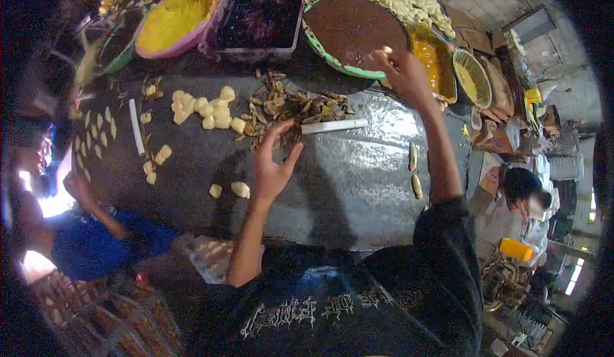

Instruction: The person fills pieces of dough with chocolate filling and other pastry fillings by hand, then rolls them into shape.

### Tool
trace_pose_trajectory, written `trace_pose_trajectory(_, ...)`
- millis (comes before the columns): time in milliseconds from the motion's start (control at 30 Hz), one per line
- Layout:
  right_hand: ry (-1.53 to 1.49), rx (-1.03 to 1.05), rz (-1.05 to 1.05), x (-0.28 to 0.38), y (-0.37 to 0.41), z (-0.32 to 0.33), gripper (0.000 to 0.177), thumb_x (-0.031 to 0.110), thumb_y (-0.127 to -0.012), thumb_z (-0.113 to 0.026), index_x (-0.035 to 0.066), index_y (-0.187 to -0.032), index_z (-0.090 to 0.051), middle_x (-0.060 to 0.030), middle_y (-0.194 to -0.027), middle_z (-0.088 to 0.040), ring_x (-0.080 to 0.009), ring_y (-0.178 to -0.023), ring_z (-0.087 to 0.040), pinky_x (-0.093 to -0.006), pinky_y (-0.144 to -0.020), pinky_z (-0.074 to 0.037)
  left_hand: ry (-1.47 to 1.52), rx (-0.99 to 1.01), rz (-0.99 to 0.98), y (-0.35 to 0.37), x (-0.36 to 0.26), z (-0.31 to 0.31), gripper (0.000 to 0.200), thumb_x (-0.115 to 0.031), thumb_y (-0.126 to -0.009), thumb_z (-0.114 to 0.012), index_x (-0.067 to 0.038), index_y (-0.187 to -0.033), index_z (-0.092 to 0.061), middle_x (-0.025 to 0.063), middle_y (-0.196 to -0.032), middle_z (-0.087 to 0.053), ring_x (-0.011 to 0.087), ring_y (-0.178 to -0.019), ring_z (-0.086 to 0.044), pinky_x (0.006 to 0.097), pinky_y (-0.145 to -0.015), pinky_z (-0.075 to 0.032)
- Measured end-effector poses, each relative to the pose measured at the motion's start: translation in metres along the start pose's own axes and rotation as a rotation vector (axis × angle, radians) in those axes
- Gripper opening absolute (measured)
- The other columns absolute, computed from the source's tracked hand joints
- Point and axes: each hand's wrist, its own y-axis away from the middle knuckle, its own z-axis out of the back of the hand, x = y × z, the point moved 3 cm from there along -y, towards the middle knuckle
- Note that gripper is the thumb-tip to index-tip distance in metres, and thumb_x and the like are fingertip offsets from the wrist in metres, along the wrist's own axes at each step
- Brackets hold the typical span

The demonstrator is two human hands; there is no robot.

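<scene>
My left hand point(275, 162) is over the dark table with fingers apart, just below a heap of brown, dark-streaked pieces point(291, 101) and near the end of a white stick point(334, 126). At the right rim of a green-edged basin of brown mixture point(355, 31), my right hand point(403, 72) has its fingers closed around a small pale piece point(387, 50). Pale dough lumps point(214, 109) lie left of the heap, and two more point(240, 189) lie nearer my body. Two thin rolled pieces point(416, 187) rest below my right forearm.
Along the back stand a yellow basin point(176, 21), a dark purple tray point(259, 21), an orange-yellow tray point(435, 63) and many pale dough lumps point(416, 5). Another white stick point(137, 126) lies left. A co-worker's hand point(80, 187) is at the left edge; another person point(524, 187) sits right.
</scene>
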Motion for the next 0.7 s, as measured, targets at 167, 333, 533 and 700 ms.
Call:
trace_pose_trajectory(167, 0.47, -0.238, 0.391, -0.032, -0.062, -0.088, 0.051, 0.053, -0.101, -0.051, 0.008, -0.107, -0.076, -0.0183, -0.077, -0.07, -0.0331, -0.069, -0.069, -0.0441, -0.069, -0.054, -0.01, 0.129, 0.14, 0.002, 0.038, 0.012, 0.037, -0.017, -0.094, -0.07, -0.004, -0.128, -0.063, 0.012, -0.125, -0.068, 0.0257, -0.12, -0.064, 0.0373, -0.102, -0.048)
trace_pose_trajectory(333, -0.539, -0.169, -0.19, -0.063, -0.05, -0.074, 0.047, 0.052, -0.098, -0.057, 0.009, -0.105, -0.073, -0.0118, -0.095, -0.073, -0.0265, -0.087, -0.071, -0.0425, -0.075, -0.054, 0.071, 0.148, 0.216, 0.009, 0.068, 0.014, 0.035, -0.017, -0.097, -0.067, -0.005, -0.129, -0.062, 0.0111, -0.125, -0.069, 0.0235, -0.119, -0.064, 0.0384, -0.101, -0.049)
trace_pose_trajectory(533, -2.11, 0.001, -0.329, -0.058, 0.016, -0.072, 0.051, 0.048, -0.099, -0.056, 0.005, -0.126, -0.061, -0.0122, -0.106, -0.07, -0.0235, -0.092, -0.068, -0.0323, -0.065, -0.056, 0.361, 0.235, 0.246, 0.003, 0.06, -0.049, 0.033, -0.021, -0.102, -0.062, -0.004, -0.13, -0.061, 0.0088, -0.128, -0.068, 0.02, -0.123, -0.062, 0.0375, -0.102, -0.048)
trace_pose_trajectory(700, -2.4, 0.067, -0.486, 0.053, 0.127, -0.072, 0.06, 0.051, -0.1, -0.049, -0.002, -0.128, -0.058, -0.0179, -0.112, -0.07, -0.0298, -0.082, -0.07, -0.0347, -0.067, -0.059, 0.746, 0.215, 0.448, 0.012, -0.003, -0.107, 0.04, -0.034, -0.107, -0.052, -0.001, -0.127, -0.063, 0.0059, -0.113, -0.071, 0.0164, -0.099, -0.067, 0.0321, -0.087, -0.054)
